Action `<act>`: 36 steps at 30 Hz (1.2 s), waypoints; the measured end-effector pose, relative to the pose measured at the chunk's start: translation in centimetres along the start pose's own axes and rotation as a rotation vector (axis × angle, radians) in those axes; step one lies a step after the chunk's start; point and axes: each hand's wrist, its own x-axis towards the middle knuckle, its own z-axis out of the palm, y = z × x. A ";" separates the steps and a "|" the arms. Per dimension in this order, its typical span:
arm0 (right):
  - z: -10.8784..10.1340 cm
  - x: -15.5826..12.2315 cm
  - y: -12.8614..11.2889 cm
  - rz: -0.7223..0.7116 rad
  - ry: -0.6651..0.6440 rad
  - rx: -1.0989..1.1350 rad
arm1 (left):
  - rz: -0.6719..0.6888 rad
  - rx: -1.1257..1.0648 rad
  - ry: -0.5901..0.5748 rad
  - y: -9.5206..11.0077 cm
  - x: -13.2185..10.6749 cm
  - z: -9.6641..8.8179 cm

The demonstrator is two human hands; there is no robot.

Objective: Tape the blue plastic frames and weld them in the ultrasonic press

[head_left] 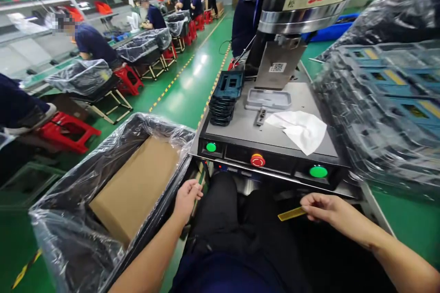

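Note:
My left hand (188,198) is closed in a pinch beside the machine's front left corner. A thin green strip (201,177) rises from its fingertips, seen nearly edge-on. On the right, my right hand (321,208) pinches one end of a flat yellow strip (290,214) that points left over my lap. Ahead of both hands stands a bench press with a metal worktable (223,139). Under its metal press head (280,66) lies a grey tray-shaped fixture (268,100). A crumpled white cloth (304,130) and a small metal piece (260,118) lie in front of the fixture.
Dark plastic frames (225,100) are stacked at the worktable's left. Two green buttons (211,147) flank a red emergency stop (257,160). At left is a plastic-lined bin (113,142) holding a cardboard box (137,187); at right, stacked clear trays (388,114). Several people sit along the left bench.

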 end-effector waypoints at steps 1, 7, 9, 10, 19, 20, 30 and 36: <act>0.1 0.1 0.3 0.005 0.001 -0.015 | 0.025 0.001 0.050 0.7 0.4 -1.2; 0.4 0.4 0.8 -0.054 0.036 -0.212 | 0.128 0.019 0.269 4.4 2.2 -5.0; 0.4 0.4 0.6 -0.079 0.062 -0.303 | 0.162 0.043 0.254 5.9 2.7 -4.4; 0.5 0.4 0.4 -0.088 0.074 -0.345 | 0.186 0.059 0.236 6.8 3.0 -3.8; -0.1 -0.6 -0.5 -0.136 0.169 -0.462 | 0.491 0.343 0.140 19.1 7.6 5.4; -0.3 -0.7 -0.5 -0.139 0.184 -0.460 | 0.509 0.398 0.139 20.4 8.2 6.5; -1.0 -1.2 -0.2 -0.125 0.271 -0.462 | 0.702 1.032 0.166 26.7 8.8 15.2; -1.2 -0.9 0.1 -0.170 0.295 -0.449 | 0.686 1.183 0.147 25.7 8.9 17.6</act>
